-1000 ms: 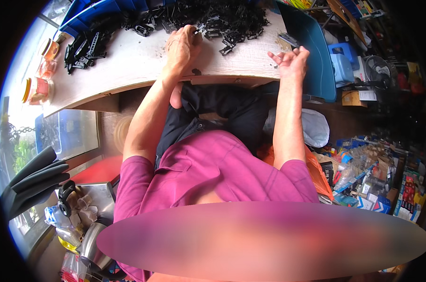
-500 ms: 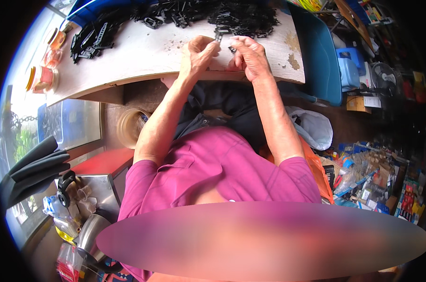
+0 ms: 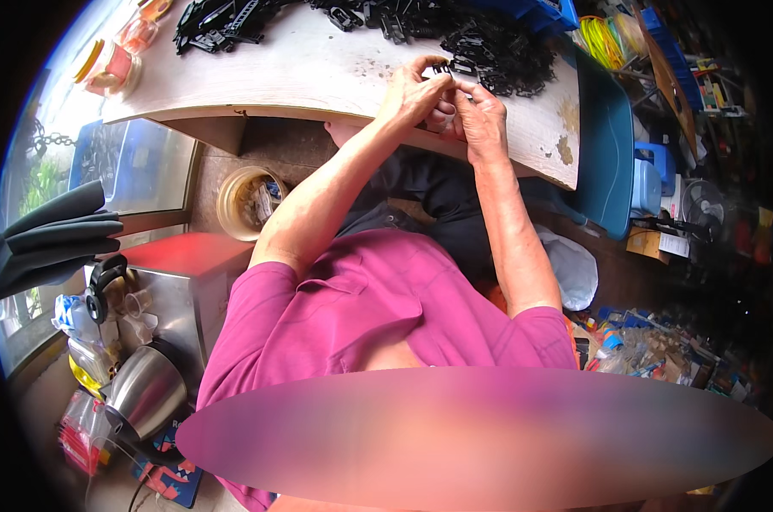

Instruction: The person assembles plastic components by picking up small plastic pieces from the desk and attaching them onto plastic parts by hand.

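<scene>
Close together over the table's near edge, both my hands work around a small black plastic part [image 3: 440,68]. My left hand [image 3: 414,96] is closed on it, with the toothed-looking piece showing above the thumb and forefinger. Touching it or nearly so, my right hand [image 3: 484,121] has thumb and forefinger pinched; what sits between them is too small to make out. Just beyond the fingers lies a heap of similar black plastic parts [image 3: 510,64]. More black parts [image 3: 222,27] are spread along the far side of the white worn table [image 3: 309,81].
A blue bin [image 3: 548,13] stands behind the heap, and a teal plastic tub [image 3: 604,145] is at the table's right end. Jars [image 3: 109,70] stand on the left. A round bucket [image 3: 248,203] is on the floor, near a red-topped metal cabinet [image 3: 181,264].
The view has shifted, so the table sits higher and further right. My hands have come together; the black part has turned sideways in my left hand.
</scene>
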The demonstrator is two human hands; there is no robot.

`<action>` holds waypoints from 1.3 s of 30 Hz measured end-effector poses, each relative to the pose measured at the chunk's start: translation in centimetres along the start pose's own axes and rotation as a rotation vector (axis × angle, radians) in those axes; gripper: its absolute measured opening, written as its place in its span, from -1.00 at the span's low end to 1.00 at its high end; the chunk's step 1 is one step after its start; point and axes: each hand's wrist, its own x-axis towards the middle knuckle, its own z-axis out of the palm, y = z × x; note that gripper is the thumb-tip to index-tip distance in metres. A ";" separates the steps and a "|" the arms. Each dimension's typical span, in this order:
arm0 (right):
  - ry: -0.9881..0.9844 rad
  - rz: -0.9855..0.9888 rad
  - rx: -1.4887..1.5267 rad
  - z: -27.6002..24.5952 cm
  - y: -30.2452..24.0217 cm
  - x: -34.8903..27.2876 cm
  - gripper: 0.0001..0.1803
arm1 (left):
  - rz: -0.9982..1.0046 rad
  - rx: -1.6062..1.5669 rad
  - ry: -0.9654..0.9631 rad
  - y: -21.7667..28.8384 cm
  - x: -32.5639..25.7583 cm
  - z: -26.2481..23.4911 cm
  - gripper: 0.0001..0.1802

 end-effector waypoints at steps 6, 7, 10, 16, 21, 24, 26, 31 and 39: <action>0.134 -0.096 -0.038 0.1 0.9 0.5 -0.75 | -0.035 -0.072 -0.029 0.2 -0.5 -0.1 -0.62; 0.127 -0.095 -0.038 -0.2 1.2 0.6 -0.75 | -0.053 -0.081 -0.030 0.2 -0.7 -0.2 -0.62; 0.197 -0.163 -0.145 -0.4 1.6 1.0 -0.77 | -0.060 -0.097 -0.024 -0.4 -0.6 -0.5 -0.61; 0.196 -0.143 -0.116 0.6 1.5 0.6 -0.85 | 0.110 0.025 -0.053 -1.2 -1.4 -1.5 -0.62; 0.120 -0.077 -0.007 0.8 1.2 0.2 -0.83 | 0.622 0.669 0.432 0.6 -1.4 -11.2 -0.56; 0.112 -0.081 -0.020 0.7 1.3 0.5 -0.83 | 1.078 1.309 0.932 4.8 1.3 -18.6 -0.69; 0.111 -0.064 -0.026 0.9 1.3 0.6 -0.84 | 1.123 1.280 0.801 6.7 1.9 -21.2 -0.59; 0.110 -0.051 -0.004 0.8 1.4 0.4 -0.86 | 0.689 1.397 0.921 6.5 4.3 -23.2 -0.70; 0.110 -0.037 0.001 1.0 1.1 0.3 -0.86 | 0.959 1.305 0.781 4.1 3.9 -22.6 -0.68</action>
